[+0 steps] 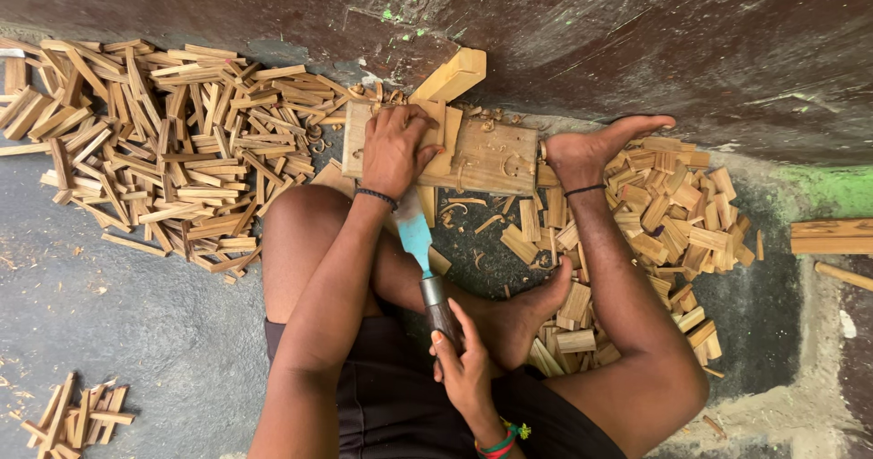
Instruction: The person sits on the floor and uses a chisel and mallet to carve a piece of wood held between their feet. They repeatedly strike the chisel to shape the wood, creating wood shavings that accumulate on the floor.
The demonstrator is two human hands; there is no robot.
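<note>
Left of my hands lies a heap of cut wood strips [173,141] on the floor. My left hand [393,150] presses a small piece onto the wooden block [486,157], steadying it. My right hand [464,368] grips the chisel [426,264], blade toward it. Right: more offcuts [677,209].

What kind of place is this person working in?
Probably an informal floor-level woodworking spot. Heaps of small cut wooden pieces lie on the bare floor, the left hand steadies a wooden block, and the right hand holds a chisel.
</note>
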